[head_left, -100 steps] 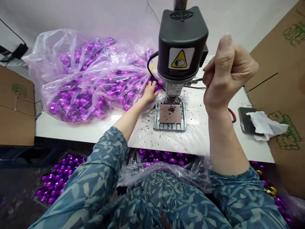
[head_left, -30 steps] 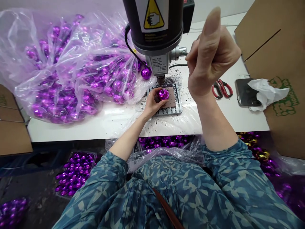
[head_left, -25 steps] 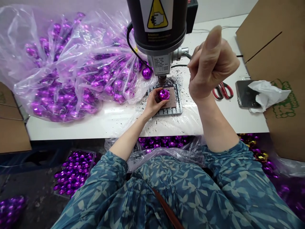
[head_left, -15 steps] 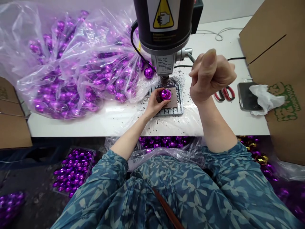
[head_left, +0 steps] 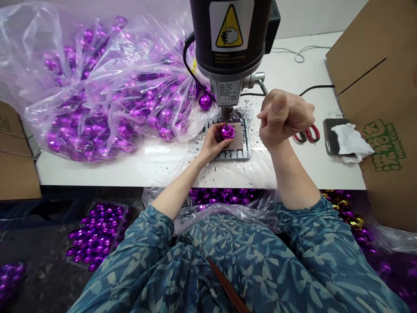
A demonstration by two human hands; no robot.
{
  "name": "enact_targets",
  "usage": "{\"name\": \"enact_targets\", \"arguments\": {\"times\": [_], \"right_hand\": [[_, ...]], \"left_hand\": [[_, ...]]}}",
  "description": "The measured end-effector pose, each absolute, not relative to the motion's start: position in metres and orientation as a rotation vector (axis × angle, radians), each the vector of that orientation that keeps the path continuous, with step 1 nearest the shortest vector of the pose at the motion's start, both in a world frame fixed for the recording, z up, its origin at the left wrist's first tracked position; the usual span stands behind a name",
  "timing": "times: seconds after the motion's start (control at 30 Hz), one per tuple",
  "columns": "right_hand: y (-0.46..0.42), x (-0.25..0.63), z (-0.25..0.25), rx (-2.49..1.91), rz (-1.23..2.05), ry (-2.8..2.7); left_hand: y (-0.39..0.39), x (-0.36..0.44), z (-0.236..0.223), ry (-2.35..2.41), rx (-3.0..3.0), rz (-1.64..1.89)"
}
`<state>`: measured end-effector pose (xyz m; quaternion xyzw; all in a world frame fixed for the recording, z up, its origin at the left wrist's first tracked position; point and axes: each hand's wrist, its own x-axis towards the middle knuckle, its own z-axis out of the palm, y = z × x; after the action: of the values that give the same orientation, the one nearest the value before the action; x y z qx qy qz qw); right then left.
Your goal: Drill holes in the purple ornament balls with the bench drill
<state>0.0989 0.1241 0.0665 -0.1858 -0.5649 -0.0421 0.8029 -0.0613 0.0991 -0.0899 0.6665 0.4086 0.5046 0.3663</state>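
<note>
My left hand (head_left: 212,142) pinches a shiny purple faceted ball (head_left: 227,131) between thumb and fingers, over a small brown board (head_left: 239,138) on the slotted metal base (head_left: 246,152). Directly above the ball is the chuck (head_left: 227,113) of a bench drill (head_left: 232,52); whether its bit touches the ball I cannot tell. To the right, my right hand (head_left: 284,116) is closed around the end of the drill's feed lever (head_left: 262,87), its grip part hidden inside the fist.
A clear plastic bag (head_left: 107,100) of purple balls covers the table's left, with one loose ball (head_left: 205,102) beside it. Red-handled scissors (head_left: 308,134), a phone (head_left: 332,137) with tissue (head_left: 352,141) and a cardboard box (head_left: 381,104) are at right. Dark shavings dot the white tabletop (head_left: 156,169).
My right hand has moved slightly down and left with the lever. My left hand stays at the base, still holding the purple ball. The whole view has shifted a little.
</note>
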Motion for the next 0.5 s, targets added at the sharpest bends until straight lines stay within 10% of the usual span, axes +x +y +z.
{"name": "enact_targets", "arguments": {"times": [0.5], "right_hand": [[0.11, 0.095, 0.103, -0.448, 0.113, -1.199]], "left_hand": [[0.099, -0.059, -0.093, 1.085, 1.678, 1.304]]}}
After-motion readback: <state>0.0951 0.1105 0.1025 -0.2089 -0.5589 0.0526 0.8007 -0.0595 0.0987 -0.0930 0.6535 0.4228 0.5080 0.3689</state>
